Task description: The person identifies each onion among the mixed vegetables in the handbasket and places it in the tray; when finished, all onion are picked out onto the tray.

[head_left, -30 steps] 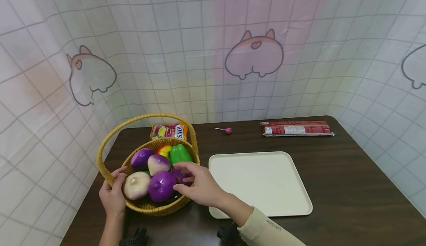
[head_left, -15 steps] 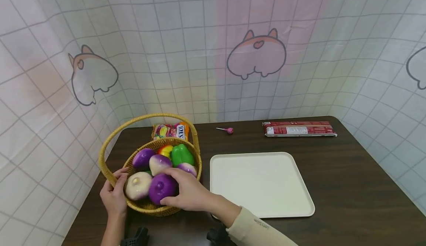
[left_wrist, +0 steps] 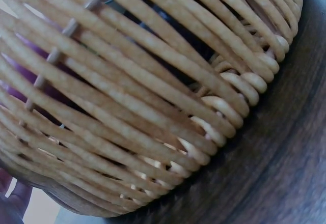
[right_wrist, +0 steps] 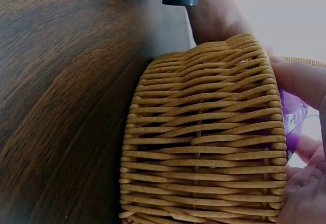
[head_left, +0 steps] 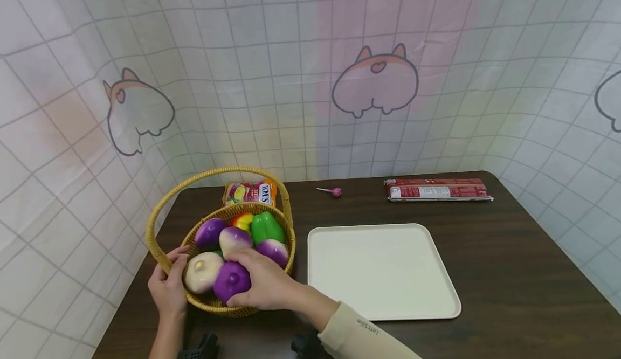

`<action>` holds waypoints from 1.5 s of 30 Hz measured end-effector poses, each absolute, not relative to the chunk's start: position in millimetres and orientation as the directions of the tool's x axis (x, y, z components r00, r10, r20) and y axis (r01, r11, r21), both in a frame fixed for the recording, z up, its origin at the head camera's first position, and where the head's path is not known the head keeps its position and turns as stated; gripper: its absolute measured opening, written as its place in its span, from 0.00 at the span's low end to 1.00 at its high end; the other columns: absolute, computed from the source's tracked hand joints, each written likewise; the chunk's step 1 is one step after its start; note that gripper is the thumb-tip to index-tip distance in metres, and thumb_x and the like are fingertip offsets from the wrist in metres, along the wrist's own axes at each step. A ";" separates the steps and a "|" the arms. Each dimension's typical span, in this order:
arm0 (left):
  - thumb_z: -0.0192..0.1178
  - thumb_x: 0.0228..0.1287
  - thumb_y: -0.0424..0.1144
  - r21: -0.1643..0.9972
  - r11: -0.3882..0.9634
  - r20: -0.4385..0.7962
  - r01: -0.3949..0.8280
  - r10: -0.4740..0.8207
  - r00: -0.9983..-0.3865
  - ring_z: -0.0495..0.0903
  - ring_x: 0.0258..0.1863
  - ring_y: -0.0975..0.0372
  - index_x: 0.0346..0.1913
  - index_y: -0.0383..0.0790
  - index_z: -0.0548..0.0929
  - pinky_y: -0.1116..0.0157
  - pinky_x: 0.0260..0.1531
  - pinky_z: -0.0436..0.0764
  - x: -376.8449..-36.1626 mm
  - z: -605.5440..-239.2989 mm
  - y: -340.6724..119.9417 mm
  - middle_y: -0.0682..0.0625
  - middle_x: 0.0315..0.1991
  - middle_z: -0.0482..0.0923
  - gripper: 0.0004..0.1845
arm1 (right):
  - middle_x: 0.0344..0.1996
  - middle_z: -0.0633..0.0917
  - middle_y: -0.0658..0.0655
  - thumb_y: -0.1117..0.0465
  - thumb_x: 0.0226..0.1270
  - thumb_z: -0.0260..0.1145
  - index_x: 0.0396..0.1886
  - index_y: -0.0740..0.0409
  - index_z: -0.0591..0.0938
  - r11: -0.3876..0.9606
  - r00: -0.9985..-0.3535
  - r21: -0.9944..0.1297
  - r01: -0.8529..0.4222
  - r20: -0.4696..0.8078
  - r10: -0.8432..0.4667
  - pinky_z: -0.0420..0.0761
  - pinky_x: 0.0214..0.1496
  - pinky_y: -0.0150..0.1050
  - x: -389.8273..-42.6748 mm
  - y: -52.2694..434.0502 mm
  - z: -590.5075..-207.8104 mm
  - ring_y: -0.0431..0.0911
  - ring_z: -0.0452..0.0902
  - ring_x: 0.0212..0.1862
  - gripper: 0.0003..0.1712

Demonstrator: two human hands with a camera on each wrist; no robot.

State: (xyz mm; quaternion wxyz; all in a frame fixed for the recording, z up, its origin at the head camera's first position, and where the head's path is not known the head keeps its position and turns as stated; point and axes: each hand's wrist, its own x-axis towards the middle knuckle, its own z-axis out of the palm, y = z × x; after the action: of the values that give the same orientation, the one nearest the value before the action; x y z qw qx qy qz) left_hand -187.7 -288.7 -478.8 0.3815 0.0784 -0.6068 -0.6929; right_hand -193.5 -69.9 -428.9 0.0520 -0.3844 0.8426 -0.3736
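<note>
a second ago the right hand (head_left: 267,282) was spread beside the purple veggie (head_left: 231,282), now it's curled round it; left hand (head_left: 167,288) still holds the basket (right_wrist: 204,132)

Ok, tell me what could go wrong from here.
The glossy purple onion could slip from the right hand. Lifting it might nudge the white onion close beside it. If the left hand pulled on the side it holds, the basket could tip.
</note>
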 end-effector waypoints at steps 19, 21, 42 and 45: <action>0.59 0.65 0.26 0.900 0.028 0.352 0.435 -0.634 -0.688 0.81 0.43 0.59 0.39 0.12 0.76 0.73 0.45 0.74 -190.4 -480.9 -292.0 0.47 0.37 0.87 0.12 | 0.56 0.71 0.48 0.46 0.53 0.77 0.65 0.40 0.71 0.389 -0.717 -0.716 -0.579 0.221 -0.661 0.75 0.53 0.35 -196.5 -71.8 -434.0 0.38 0.71 0.55 0.40; 0.59 0.65 0.26 0.902 0.030 0.349 0.430 -0.635 -0.689 0.81 0.43 0.59 0.39 0.12 0.76 0.73 0.45 0.74 -190.4 -480.6 -292.4 0.47 0.37 0.87 0.12 | 0.56 0.71 0.48 0.46 0.53 0.76 0.65 0.40 0.71 0.366 -0.719 -0.727 -0.581 0.247 -0.650 0.75 0.53 0.35 -195.0 -70.6 -434.5 0.38 0.71 0.56 0.39; 0.59 0.65 0.26 0.909 0.051 0.347 0.413 -0.641 -0.685 0.82 0.44 0.61 0.38 0.13 0.77 0.73 0.46 0.73 -189.3 -481.8 -290.0 0.52 0.35 0.87 0.11 | 0.63 0.71 0.52 0.60 0.56 0.75 0.60 0.46 0.80 -0.013 -0.714 -0.834 -0.551 0.480 -0.510 0.79 0.54 0.39 -182.3 -10.9 -430.7 0.47 0.72 0.59 0.29; 0.59 0.65 0.26 0.909 0.058 0.351 0.412 -0.639 -0.684 0.82 0.44 0.62 0.38 0.14 0.78 0.74 0.46 0.73 -190.3 -482.1 -289.6 0.51 0.36 0.87 0.11 | 0.62 0.71 0.51 0.60 0.56 0.75 0.58 0.45 0.80 -0.013 -0.736 -0.851 -0.526 0.462 -0.495 0.81 0.51 0.39 -187.7 -2.8 -426.0 0.49 0.74 0.57 0.28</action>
State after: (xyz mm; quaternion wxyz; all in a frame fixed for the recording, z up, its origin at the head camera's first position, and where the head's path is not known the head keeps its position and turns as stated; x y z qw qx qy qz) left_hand -190.3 -289.6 -482.1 0.3866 0.0919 -0.6162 -0.6800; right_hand -187.7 -2.8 -426.0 -0.0123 -0.3634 0.7023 -0.6120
